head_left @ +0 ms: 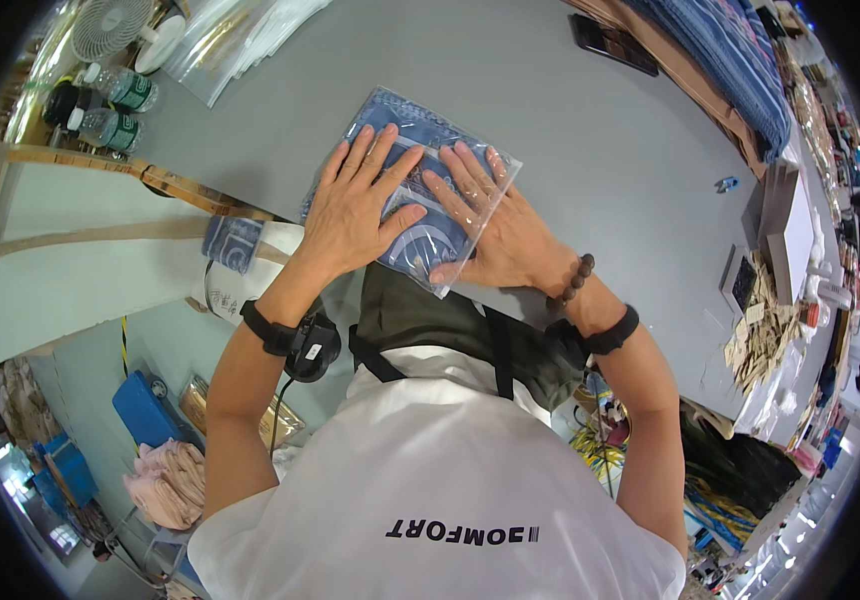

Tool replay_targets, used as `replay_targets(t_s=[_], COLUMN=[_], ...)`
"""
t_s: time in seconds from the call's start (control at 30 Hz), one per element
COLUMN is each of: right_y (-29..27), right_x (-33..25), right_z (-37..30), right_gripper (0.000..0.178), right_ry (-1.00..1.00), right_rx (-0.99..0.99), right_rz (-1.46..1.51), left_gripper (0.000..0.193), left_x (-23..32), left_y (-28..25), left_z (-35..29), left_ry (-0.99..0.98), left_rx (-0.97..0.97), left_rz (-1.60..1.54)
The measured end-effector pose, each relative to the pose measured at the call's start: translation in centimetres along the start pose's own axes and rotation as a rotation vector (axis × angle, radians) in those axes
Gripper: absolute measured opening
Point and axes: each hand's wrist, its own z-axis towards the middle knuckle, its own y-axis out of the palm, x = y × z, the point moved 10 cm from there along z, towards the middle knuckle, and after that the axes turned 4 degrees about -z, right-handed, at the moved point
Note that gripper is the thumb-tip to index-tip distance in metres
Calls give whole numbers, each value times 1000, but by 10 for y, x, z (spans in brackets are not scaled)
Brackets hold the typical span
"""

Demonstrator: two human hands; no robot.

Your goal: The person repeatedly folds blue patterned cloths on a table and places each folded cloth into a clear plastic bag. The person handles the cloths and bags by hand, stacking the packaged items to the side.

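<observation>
A folded piece of blue patterned fabric, which looks like denim, lies in a clear plastic bag (428, 245) at the near edge of the grey table. My left hand (355, 205) rests flat on the bag's left part, fingers spread. On the right side, my right hand (500, 225) is stretched out with its fingers apart. Clear film with glints appears to cover those fingers, and the bag's edge crosses the back of that hand. Both palms face down, so their undersides are hidden.
Clear plastic bags (240, 40), a small fan (115, 28) and two water bottles (115, 130) stand far left. A phone (615, 44) and stacked blue fabric (725, 60) lie far right. Nearer on the right are a small blue clip (726, 184) and boxes (785, 235).
</observation>
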Motion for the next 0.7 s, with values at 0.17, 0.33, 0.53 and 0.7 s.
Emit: replay_targets(t_s=[0.17,0.33,0.53,0.7], right_y=[-26,5,49,48], right_x=[-6,8,-40,-16], right_z=[-34,-99,-73,-97], right_gripper=[71,37,36,32], right_ry=[24,796,867,1112], right_rx=[66,-47,-167,-207], right_rz=[-35,765,1518,1124], left_gripper=[60,25,32,36], left_x=[3,15,46,49], left_y=[-29,-17,81,84], left_z=[-17,-84,-121,-119], left_ry=[7,-322,-724,-786], left_rx=[280,323,-7,-63], left_rz=[-91,-482,-1373,-1388])
